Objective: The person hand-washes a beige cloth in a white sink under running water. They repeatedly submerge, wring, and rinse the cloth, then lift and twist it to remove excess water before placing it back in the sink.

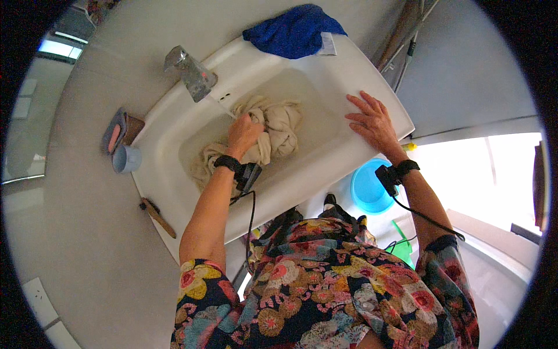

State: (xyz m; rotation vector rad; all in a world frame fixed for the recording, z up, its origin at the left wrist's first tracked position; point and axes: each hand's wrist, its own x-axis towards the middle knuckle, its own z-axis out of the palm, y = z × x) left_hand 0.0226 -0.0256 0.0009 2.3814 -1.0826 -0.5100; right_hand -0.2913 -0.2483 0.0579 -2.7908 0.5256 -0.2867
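Observation:
Below me is a white sink point(331, 87) holding cloudy water and a wet cream-coloured cloth point(282, 124), bunched up and partly under the surface. My left hand point(245, 134) is closed on a fold of this cloth, near the stream running from the metal faucet point(192, 76). Its fingertips are partly hidden. My right hand point(370, 120) rests with spread fingers on the sink's right inner slope and holds nothing. Each wrist wears a black strap with a small cabled device.
A blue cloth point(290, 32) lies over the sink's back corner. At the left stand a light-blue cup point(127, 159), a soap bar in a holder point(114, 138) and a wooden-handled brush point(159, 219). A blue basin point(372, 187) and a green plastic object point(402, 249) are on the floor.

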